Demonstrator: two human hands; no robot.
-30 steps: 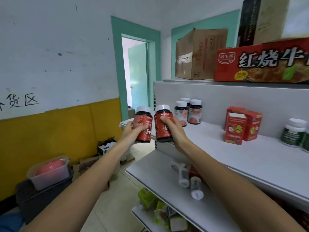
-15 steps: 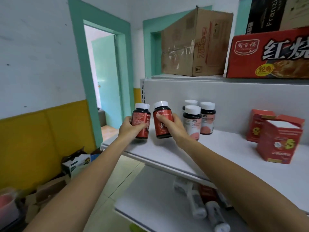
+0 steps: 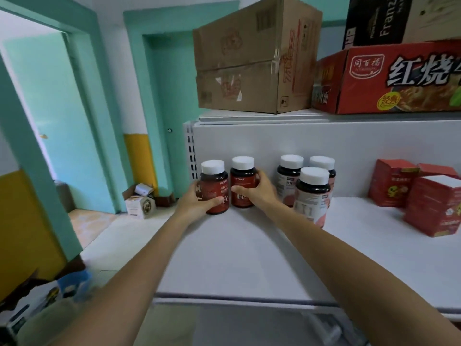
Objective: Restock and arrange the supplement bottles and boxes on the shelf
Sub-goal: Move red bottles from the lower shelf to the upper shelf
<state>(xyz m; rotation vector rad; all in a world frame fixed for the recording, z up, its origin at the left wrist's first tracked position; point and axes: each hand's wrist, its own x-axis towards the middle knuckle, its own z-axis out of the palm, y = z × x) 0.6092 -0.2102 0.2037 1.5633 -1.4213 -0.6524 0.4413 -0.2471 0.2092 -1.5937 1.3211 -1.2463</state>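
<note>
Fingers of left hand [image 3: 197, 203] curled round left red bottle [image 3: 215, 193], thumb across the label. Fingers of right hand [image 3: 260, 193] wrapped likewise round right red bottle [image 3: 243, 188], thumb in front, the rest round the far side. Both hands grasping, neither released.

Two red-labelled bottles in all, white caps, upright, side by side and nearly touching. Placed toward 12 o'clock on white shelf [image 3: 249, 258], close to its back panel. Bases down at the board, contact with it not certain.

Counted next: three pale-labelled bottles [image 3: 313, 196], white caps, clustered just beside the right hand at 1 o'clock, one in front and two behind. Two red boxes [image 3: 393, 183] at 3 o'clock, standing near each other, well apart from the bottles. Red edge behind the nearer one, flap or further box unclear.

Up on the top board at 12 o'clock, one brown carton [image 3: 252, 61]. Just beside it at 2 o'clock, one red printed carton [image 3: 399, 78], with one dark carton [image 3: 374, 18] stacked on top.

Around the shelf: teal doorway [image 3: 50, 121] at 9 to 10 o'clock, white walls with yellow band [image 3: 139, 158] low down. One small open white box [image 3: 139, 203] on the floor at 9 o'clock. Blurred packaging [image 3: 37, 308] at 7 o'clock.
</note>
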